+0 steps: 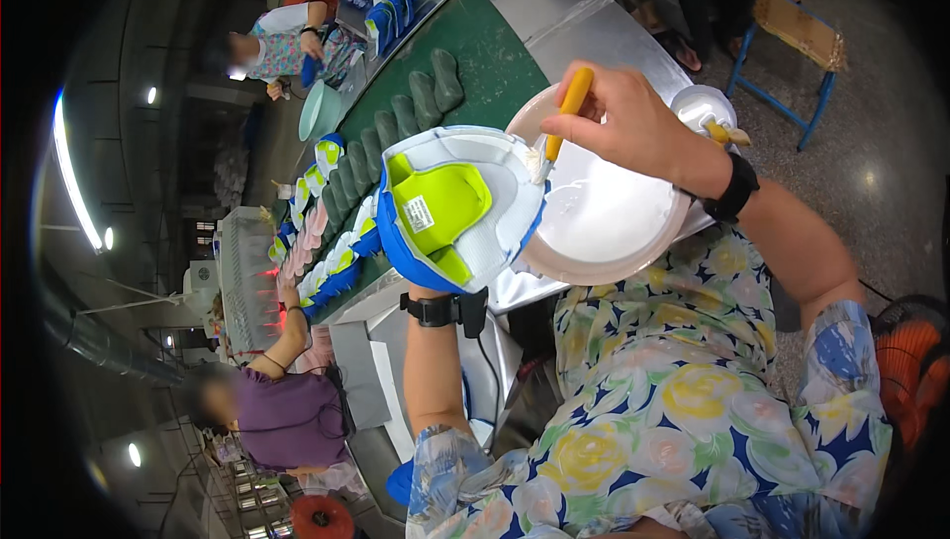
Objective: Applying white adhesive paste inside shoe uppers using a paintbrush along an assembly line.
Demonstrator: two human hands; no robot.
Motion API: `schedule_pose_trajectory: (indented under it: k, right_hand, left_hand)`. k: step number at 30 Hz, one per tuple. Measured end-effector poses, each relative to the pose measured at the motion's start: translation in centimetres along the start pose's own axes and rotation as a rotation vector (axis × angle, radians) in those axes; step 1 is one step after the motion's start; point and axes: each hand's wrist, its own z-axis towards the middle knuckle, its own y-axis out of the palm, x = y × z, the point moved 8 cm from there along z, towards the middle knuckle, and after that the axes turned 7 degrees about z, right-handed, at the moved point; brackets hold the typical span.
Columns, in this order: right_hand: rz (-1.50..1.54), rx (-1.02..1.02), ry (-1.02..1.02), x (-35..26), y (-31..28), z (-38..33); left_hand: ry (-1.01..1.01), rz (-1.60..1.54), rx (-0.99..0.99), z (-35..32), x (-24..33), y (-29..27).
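Apparently the coating is partway done on this piece. The right hand (623,128) has thumb and fingers closed around the yellow handle of a brush (569,108), its white-loaded bristles touching the rim of a blue-and-white shoe upper (445,207) — inside turned up, lime lining showing. That upper sits just left of a wide bowl (594,273), overlapping its edge in view, with white liquid (604,204) inside. Beneath it is the left hand (427,293), seemingly propping it up, though its fingers are hidden and I cannot tell how they are set.

A white dab shows where the bristles meet the rim; how much of the edge is already coated is hard to judge (the lining there is pale too). Finishing that rim looks like what remains on this upper. Farther off, similar blue pieces (341,264) line the green worktop (495,34) beside dark foot-shaped forms (423,98) — whether those are coated, I cannot tell.
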Motion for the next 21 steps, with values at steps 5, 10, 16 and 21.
schedule_pose_trajectory:
  k: [5,10,16,21]
  right_hand:
    - [0.253,0.277,0.145,2.4,1.5,-1.6]
    - [0.42,0.292,0.339,4.8,3.5,-3.0]
    - [0.547,0.259,0.384,4.6,5.6,-4.0]
    - [0.611,0.259,0.289,3.6,5.4,-4.0]
  left_hand:
    - [0.31,0.136,0.127,0.3,0.5,-1.1]
    - [0.708,1.016,0.21,-0.4,1.6,-0.2]
    - [0.734,1.288,0.196,-0.1,2.7,0.8]
    - [0.739,1.513,0.192,-0.4,3.4,1.1]
